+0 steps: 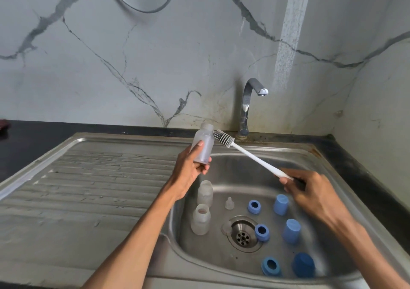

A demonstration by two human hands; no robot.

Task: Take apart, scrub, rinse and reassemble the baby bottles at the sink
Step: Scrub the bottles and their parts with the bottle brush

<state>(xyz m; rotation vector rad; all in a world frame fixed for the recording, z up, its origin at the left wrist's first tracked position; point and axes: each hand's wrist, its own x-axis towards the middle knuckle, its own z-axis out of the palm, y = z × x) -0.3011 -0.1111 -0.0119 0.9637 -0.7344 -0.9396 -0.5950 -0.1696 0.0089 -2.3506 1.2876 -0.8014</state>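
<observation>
My left hand grips a clear, capless baby bottle above the sink's left rim, its neck pointing up. My right hand holds the white handle of a bottle brush, whose bristled head touches the outside of the bottle near its shoulder. Two more clear bottles stand in the basin at the left. Two clear teats lie near the drain. Three blue screw rings and three blue caps sit on the basin floor.
The steel sink has a ribbed draining board on its left and a drain in the middle. A chrome tap stands behind the basin, with no water running. A black counter edge runs along the marble wall.
</observation>
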